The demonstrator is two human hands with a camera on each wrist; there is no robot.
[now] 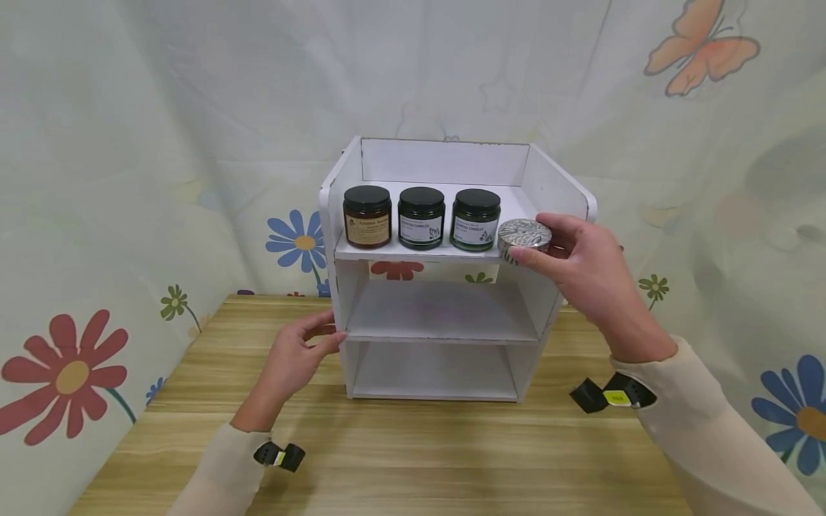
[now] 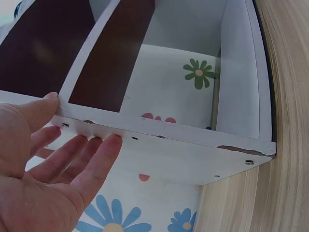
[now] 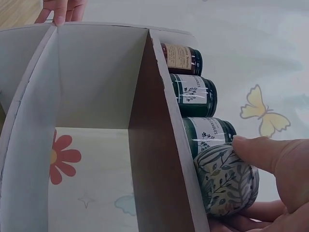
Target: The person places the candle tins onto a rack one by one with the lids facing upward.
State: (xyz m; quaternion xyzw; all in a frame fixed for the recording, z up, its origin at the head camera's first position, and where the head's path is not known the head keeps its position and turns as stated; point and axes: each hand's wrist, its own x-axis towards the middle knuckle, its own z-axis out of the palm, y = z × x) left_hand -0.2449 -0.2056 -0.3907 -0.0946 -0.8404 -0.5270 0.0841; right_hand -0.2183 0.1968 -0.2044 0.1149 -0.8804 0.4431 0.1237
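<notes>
A white three-tier shelf unit (image 1: 445, 338) stands on the table. Against its left side rests my left hand (image 1: 300, 355); in the left wrist view the thumb (image 2: 46, 108) touches the front edge and the fairly straight fingers (image 2: 99, 166) lie along the outer side panel. My right hand (image 1: 590, 272) grips a round tin with a leafy pattern (image 1: 524, 239) between thumb and fingers, at the right front of the top shelf. Left of the tin stand an amber jar (image 1: 368, 218) and two green candle jars (image 1: 421, 220), (image 1: 475, 221), all with black lids.
The wood-grain table (image 1: 413, 455) spreads around the unit. Behind hangs a pale cloth (image 1: 213, 129) printed with flowers and a butterfly. Raised side walls (image 1: 555, 183) and a back panel (image 1: 445, 163) border the top shelf.
</notes>
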